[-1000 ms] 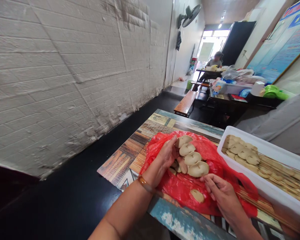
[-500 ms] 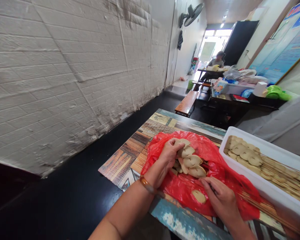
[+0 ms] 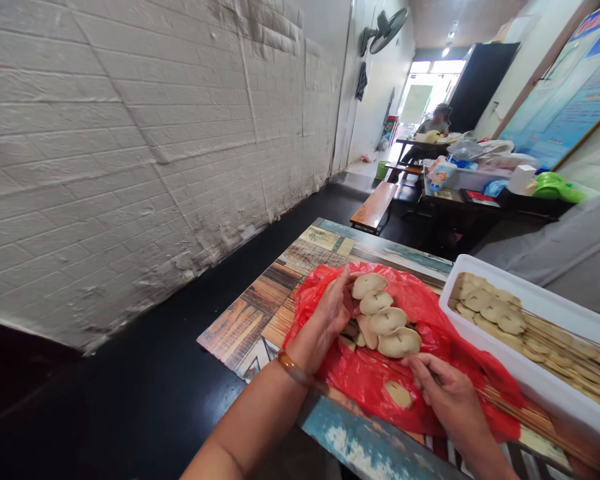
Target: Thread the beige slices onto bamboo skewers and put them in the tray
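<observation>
Slices (image 3: pixel 387 320) line up, maybe because my right hand (image 3: pixel 445 387) pinches their hidden stick and my loosely spread left hand (image 3: pixel 331 308) steadies them.

Ct: 2 hands, L (image 3: pixel 333 310) & R (image 3: pixel 445 385), w/ 1 bangle (image 3: pixel 293 368). 4 slices (image 3: pixel 389 321) were in a row btwn them, plus 1 lone slice (image 3: pixel 398 394); those underneath couldn't be ctd. There was 1 red bag (image 3: pixel 420 287), 1 tub (image 3: pixel 555 303), 1 near table (image 3: pixel 280 280). Slices & sticks (image 3: pixel 555 333) in tub overlapped, no exact no. Further off: 1 person (image 3: pixel 433 125), 1 near bench (image 3: pixel 375 205), 1 fan (image 3: pixel 389 30), 1 bucket (image 3: pixel 381 169), 1 cup (image 3: pixel 441 175), 1 poster (image 3: pixel 570 100)
</observation>
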`<action>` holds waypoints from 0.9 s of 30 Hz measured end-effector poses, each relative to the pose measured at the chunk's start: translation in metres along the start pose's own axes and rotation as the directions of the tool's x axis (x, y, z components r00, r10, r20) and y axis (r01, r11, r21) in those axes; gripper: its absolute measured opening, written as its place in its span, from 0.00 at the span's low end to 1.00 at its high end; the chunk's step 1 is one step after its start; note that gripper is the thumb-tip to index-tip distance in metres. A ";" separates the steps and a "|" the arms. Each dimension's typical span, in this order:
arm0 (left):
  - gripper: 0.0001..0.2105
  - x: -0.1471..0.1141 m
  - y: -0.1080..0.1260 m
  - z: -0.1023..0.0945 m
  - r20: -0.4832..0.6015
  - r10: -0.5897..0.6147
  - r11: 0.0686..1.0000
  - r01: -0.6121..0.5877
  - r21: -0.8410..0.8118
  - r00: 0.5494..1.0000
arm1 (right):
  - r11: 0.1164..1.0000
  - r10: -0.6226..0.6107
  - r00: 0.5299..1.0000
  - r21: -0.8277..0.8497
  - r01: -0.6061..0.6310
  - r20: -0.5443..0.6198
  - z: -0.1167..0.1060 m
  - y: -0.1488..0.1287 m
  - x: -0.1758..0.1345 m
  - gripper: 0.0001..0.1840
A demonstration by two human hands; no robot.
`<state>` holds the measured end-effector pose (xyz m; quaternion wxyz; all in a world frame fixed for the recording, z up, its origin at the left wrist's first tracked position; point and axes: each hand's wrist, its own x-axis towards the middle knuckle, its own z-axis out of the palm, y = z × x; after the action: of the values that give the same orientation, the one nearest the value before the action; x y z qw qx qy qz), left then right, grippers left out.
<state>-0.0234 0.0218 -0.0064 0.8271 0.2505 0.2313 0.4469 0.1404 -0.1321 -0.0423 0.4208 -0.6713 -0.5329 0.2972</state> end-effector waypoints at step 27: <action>0.12 0.000 -0.001 0.005 -0.031 -0.014 0.999 0.016 0.046 0.999 | 0.993 -0.025 0.998 -0.117 0.017 -0.065 -0.007 0.008 0.006 0.19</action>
<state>-0.0194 0.0202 -0.0034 0.8207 0.2609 0.2564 0.4389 0.1516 -0.1289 -0.0461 0.4013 -0.6985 -0.5423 0.2387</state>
